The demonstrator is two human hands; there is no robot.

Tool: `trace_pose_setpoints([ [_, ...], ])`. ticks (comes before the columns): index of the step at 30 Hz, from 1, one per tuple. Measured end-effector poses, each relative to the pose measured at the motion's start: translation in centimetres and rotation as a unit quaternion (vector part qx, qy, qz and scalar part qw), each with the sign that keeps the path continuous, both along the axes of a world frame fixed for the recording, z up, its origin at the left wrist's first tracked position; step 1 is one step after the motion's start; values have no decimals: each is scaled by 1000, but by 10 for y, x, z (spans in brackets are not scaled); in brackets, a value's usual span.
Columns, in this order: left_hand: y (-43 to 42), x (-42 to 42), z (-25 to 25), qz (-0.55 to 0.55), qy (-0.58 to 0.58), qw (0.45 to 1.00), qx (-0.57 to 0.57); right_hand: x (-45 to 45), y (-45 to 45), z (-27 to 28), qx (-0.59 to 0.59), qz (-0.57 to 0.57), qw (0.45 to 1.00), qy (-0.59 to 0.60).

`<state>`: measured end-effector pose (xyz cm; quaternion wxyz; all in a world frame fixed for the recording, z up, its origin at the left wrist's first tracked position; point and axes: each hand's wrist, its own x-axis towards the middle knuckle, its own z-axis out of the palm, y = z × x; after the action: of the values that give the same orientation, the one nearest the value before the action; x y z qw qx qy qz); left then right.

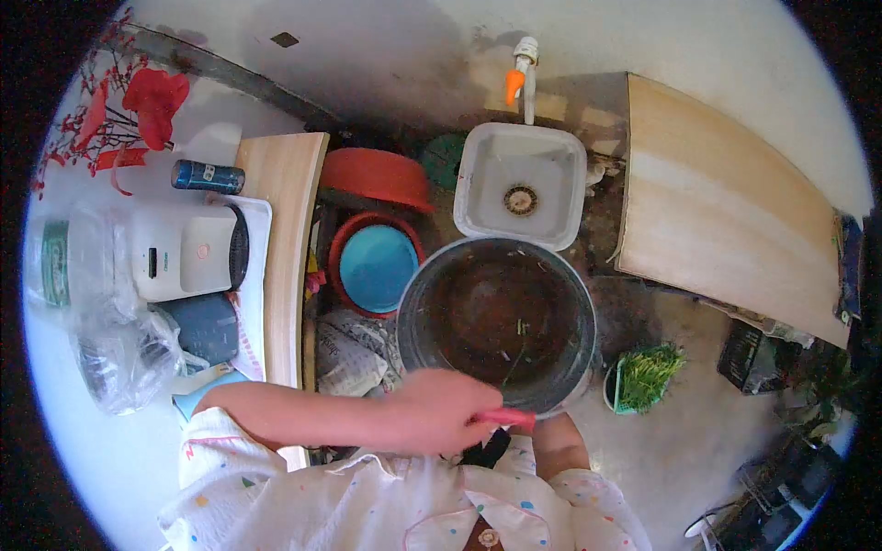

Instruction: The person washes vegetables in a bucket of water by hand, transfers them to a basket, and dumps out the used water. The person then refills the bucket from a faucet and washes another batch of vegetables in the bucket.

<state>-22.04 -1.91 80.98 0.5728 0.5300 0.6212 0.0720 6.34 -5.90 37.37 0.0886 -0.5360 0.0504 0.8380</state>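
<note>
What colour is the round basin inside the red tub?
Light blue, seen best in the head view.

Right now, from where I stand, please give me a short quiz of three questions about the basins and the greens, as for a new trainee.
1. What stands on the right of the large round metal basin with a dark inside?
A) red apples
B) yellow-green leafy vegetables in a small container
C) a brown paper box
2. True or false: the square white basin is farther from the person than the large basin.
3. Fill in: the round light-blue surface is ringed by a ____ rim.

Key: 1 B; 2 true; 3 red
</note>
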Motion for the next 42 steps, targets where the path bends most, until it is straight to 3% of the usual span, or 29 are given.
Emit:
trace_pose_setpoints([
  [7, 31, -51, -6, 24, 94, 989, 108, -70, -4, 29, -27, 15, 999, 20],
  [13, 48, -71, -31, 44, 134, 986, 86, -112, 15, 26, -36, 21, 999, 33],
  [25, 79, -74, -79, 44, 129, 984, 113, -60, 25, 39, -37, 20, 999, 9],
  [30, 94, -70, -87, 37, 122, 988, 81, -43, 24, 47, 10, 70, 996, -47],
  [32, 94, -68, -98, 31, 123, 987, 96, -30, 19, 41, -30, 77, 995, -49],
  [36, 98, -69, -108, 35, 122, 987, 98, -41, 40, 96, -106, 107, 986, -68],
  [38, 99, -68, -110, 35, 123, 988, 91, -41, 40, 107, -44, 116, 991, -56],
  [42, 101, -67, -115, 42, 124, 986, 101, -42, 41, 115, -40, 80, 994, -68],
])
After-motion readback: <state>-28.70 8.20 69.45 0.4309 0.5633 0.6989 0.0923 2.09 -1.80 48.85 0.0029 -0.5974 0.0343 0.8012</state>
